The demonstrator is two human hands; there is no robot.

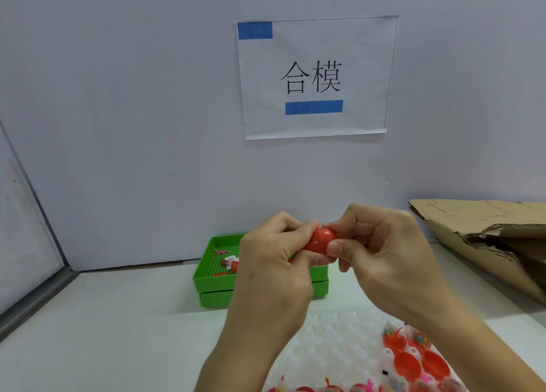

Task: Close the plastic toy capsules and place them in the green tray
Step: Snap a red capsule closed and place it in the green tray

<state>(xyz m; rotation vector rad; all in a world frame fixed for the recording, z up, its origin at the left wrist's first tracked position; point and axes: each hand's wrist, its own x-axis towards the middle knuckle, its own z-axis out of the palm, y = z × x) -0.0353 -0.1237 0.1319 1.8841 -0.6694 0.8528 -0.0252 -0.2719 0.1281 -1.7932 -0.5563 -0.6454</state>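
In front of you stands a pale wall (pixel 133 110) with a sheet of paper (pixel 316 78) stuck to it, printed with two large characters and marked with two blue strips. You are working over a white table (pixel 124 332) that meets that wall, and a torn, flattened piece of cardboard (pixel 487 232) lies on the table at your far right, against the wall. Near your lower right, a bumpy white holder (pixel 334 341) lies flat on the table, and on its right part sit open red capsule halves (pixel 419 362) with small coloured toys among them, partly cut off by the bottom edge. The green tray (pixel 212 279) sits farther back, close to the wall and stacked on a second green tray; a few small red and pink toy pieces (pixel 229 261) lie on its dotted floor, and your hands hide its right part. Your left hand (pixel 274 261) and your right hand (pixel 384 249) are raised together above the tray's near side, both with fingers curled tightly. Between them you hold one red capsule (pixel 320 241), your left fingers wrapped round its left side and your right thumb and fingertips pinching its right side. You cannot tell from here whether its two halves are fully snapped together.
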